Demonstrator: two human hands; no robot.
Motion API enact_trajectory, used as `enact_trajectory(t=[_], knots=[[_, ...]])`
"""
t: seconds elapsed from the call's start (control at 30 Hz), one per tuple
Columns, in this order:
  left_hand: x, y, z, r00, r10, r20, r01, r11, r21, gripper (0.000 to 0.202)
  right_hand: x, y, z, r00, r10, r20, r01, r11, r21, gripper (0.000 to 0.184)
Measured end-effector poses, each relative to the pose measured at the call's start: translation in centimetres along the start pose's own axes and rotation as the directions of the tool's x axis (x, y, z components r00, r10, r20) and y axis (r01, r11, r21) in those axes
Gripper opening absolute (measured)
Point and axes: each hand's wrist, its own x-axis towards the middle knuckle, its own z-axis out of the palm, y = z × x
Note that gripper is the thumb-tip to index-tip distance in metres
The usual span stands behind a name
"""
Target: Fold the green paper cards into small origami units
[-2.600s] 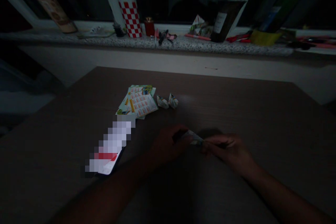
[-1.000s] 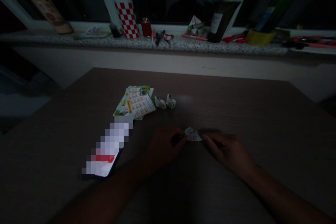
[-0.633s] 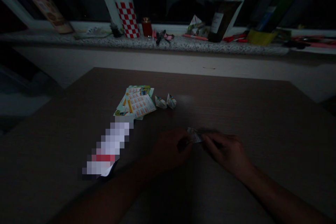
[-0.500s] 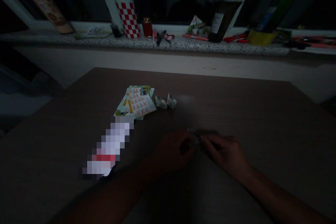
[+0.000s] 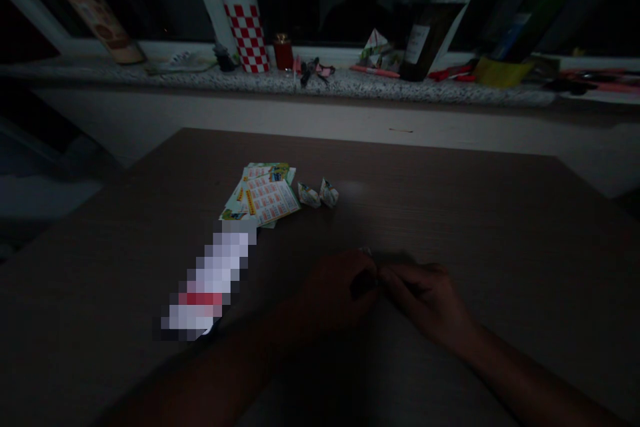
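Note:
Over the dark wooden table (image 5: 500, 227), my left hand (image 5: 340, 287) and my right hand (image 5: 433, 297) meet fingertip to fingertip. Both are closed in a pinch on a small piece of folded paper (image 5: 367, 251). Only a pale edge of it shows above my left fingers; the rest is hidden. Beyond my hands stand two small folded paper shapes, a left one (image 5: 309, 195) and a right one (image 5: 329, 194), side by side. Just left of them lies a fanned pile of printed paper slips (image 5: 270, 200).
A blurred-out, bright, phone-like object (image 5: 215, 273) lies left of my left hand. Along the granite windowsill (image 5: 345, 88) stand a checkered bottle (image 5: 247, 33), a red jar (image 5: 283, 52), a dark bottle (image 5: 425, 37) and small clutter. Light is dim.
My left hand has shifted slightly right, and the fingertips have drawn together. Less of the paper piece shows between them now. The papers on the table lie as before.

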Motion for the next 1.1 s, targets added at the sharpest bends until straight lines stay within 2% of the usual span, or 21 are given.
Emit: enact_trajectory(t=[0.1, 0.2, 0.3, 0.4, 0.47, 0.53, 0.63, 0.7, 0.77, 0.9, 1.1], knots=[[0.0, -0.1, 0.1, 1.0, 0.024, 0.01, -0.024, 1.0, -0.019, 0.012, 0.0, 0.3, 0.1, 1.0, 0.002, -0.008, -0.002, 0.999, 0.04, 0.023], [0.0, -0.1, 0.0, 0.999, 0.044, 0.009, -0.043, 0.997, -0.072, 0.014, 0.0, 0.7, 0.2, 0.998, 0.013, -0.055, -0.008, 0.996, 0.089, 0.019], [0.0, -0.1, -0.4, 0.996, 0.021, -0.09, -0.03, 0.994, -0.104, 0.017, 0.1, 0.9, 0.1, 0.995, 0.038, -0.097, -0.023, 0.989, 0.144, 0.018], [0.2, 0.0, -1.2, 0.968, -0.077, -0.241, 0.058, 0.995, -0.083, 0.017, 0.2, 1.1, -0.1, 0.992, 0.053, -0.115, -0.031, 0.981, 0.19, 0.016], [0.4, 0.0, -1.6, 0.951, -0.124, -0.284, 0.102, 0.99, -0.094, 0.022, 0.2, 1.1, -0.1, 0.992, 0.054, -0.111, -0.03, 0.978, 0.206, 0.015], [0.6, -0.1, -1.8, 0.962, -0.166, -0.218, 0.132, 0.978, -0.16, 0.024, 0.1, 1.1, -0.2, 0.993, 0.043, -0.111, -0.019, 0.978, 0.209, 0.014], [0.5, -0.2, -1.5, 0.976, -0.217, 0.02, 0.214, 0.936, -0.281, 0.027, 0.1, 1.1, -0.2, 0.99, 0.022, -0.141, 0.006, 0.981, 0.194, 0.012], [0.4, -0.3, -1.1, 0.968, -0.218, 0.123, 0.247, 0.912, -0.328, 0.034, 0.0, 0.9, -0.2, 0.984, 0.014, -0.176, 0.019, 0.982, 0.185, 0.011], [0.2, -0.3, -0.8, 0.968, -0.205, 0.143, 0.244, 0.896, -0.37, 0.037, 0.0, 0.8, -0.2, 0.982, 0.025, -0.189, 0.014, 0.979, 0.205, 0.011], [0.0, -0.3, -0.7, 0.97, -0.216, 0.113, 0.244, 0.857, -0.454, 0.036, 0.0, 0.3, -0.3, 0.984, 0.102, -0.143, -0.053, 0.949, 0.31, 0.011], [0.1, -0.1, -0.6, 0.978, -0.2, 0.067, 0.207, 0.851, -0.482, 0.03, 0.2, 0.3, -0.2, 0.981, 0.157, -0.112, -0.098, 0.905, 0.413, 0.009]])
